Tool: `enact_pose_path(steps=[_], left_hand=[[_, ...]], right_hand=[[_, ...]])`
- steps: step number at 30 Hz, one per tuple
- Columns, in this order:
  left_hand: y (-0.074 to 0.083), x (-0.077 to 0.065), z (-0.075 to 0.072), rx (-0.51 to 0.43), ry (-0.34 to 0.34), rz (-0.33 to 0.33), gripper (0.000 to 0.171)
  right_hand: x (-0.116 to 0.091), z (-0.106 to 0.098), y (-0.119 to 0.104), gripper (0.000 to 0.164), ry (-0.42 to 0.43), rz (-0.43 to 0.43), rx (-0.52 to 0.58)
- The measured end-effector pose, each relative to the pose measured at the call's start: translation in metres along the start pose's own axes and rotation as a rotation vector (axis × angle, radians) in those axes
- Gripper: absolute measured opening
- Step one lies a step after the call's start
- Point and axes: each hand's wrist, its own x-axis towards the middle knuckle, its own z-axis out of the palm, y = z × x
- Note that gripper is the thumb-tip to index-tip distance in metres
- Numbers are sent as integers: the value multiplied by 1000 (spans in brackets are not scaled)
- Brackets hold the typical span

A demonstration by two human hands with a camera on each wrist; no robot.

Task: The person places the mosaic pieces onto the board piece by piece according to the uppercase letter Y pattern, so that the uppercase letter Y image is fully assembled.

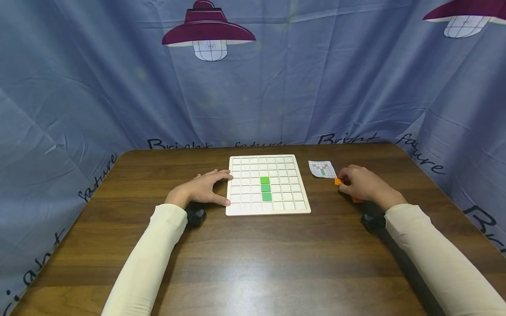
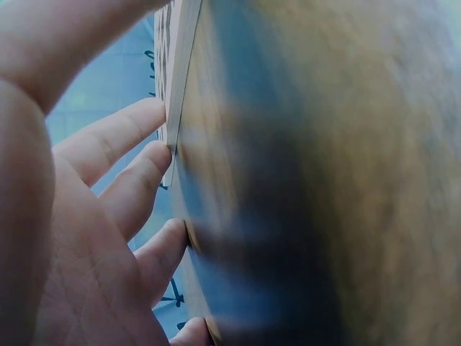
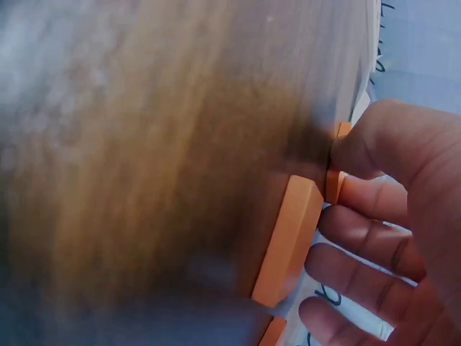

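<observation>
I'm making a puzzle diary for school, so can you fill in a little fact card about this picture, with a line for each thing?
Board: white grid, on the wooden table
On the board: three green squares in a column
Left hand: touching the board's left edge
Right hand: pinching an orange piece
Beside right hand: more orange pieces
Pattern card: right of the board, showing orange and green squares
Behind: blue curtain
</observation>
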Motion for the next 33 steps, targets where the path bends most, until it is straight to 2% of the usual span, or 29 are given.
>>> enact_pose_path(steps=[6,11,15,24,29,33], left_hand=[[0,1,-1,10,4,3,86],[0,0,-3,3,-1,-7,87],[0,0,-1,0,-4,-10,87],[-2,0,5,-19,-3,-2,86],[-4,1,3,-5,6,-8,86],[-5,3,2,8,-1,-9,87]], right_hand=[[5,2,-3,19,42,-31,11],[27,3,-21,18,69,-97,40],[57,5,-48,17,53,-140,60],[123,9,-123,25,-72,-179,93],[151,16,-155,22,-107,-209,109],[166,22,-174,22,-139,-219,106]])
